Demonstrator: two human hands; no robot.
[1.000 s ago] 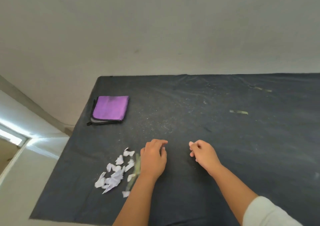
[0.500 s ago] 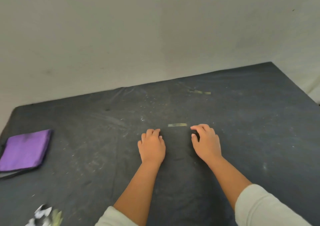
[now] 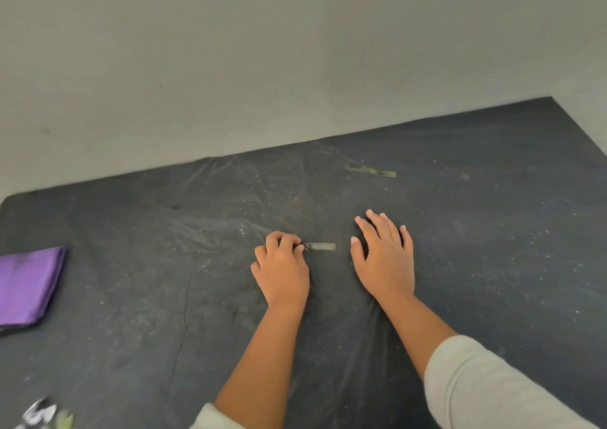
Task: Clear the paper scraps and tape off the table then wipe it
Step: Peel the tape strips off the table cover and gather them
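Observation:
A short strip of olive tape (image 3: 320,246) is stuck to the dark table cover (image 3: 492,231) between my hands. My left hand (image 3: 282,264) has its fingers curled, and its fingertips pick at the strip's crumpled left end. My right hand (image 3: 384,254) lies flat with spread fingers, pressing the cover just right of the strip. A second tape strip (image 3: 371,170) lies farther back. White paper scraps (image 3: 39,414) with a bit of removed tape (image 3: 65,418) show at the bottom left corner.
A folded purple cloth (image 3: 29,284) lies on the table at the left edge. A grey wall (image 3: 295,67) stands right behind the table. The cover is wrinkled and dusted with small white specks.
My left hand has shifted right to the tape strip's left end and curled onto it. My right hand has opened flat and moved a little right. The view has tilted slightly.

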